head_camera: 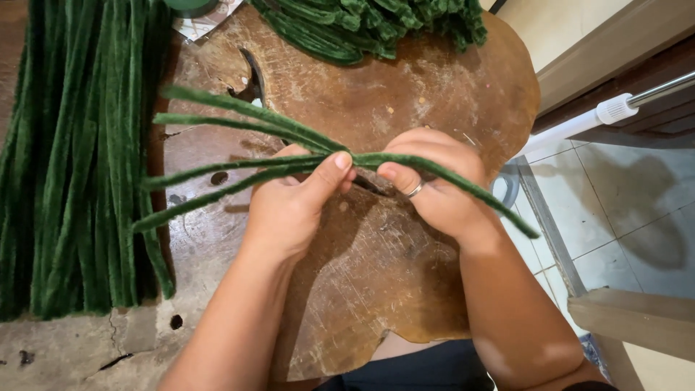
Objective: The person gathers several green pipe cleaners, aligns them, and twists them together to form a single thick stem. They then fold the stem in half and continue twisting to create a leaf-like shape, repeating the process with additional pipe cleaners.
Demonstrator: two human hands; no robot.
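- Wooden slab (405,94) tops a cracked bench; a heap of green stems (72,159) lies left.
- Left hand (293,206) and right hand (434,181) both pinch a bundle of green stems (239,145) above the slab, fingers pressed together.

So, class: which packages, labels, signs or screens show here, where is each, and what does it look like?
Printed paper or card: top edge, under a dark green round object, left of the wooden slab; pale with a dark pattern, mostly hidden.
No screens or signs show.
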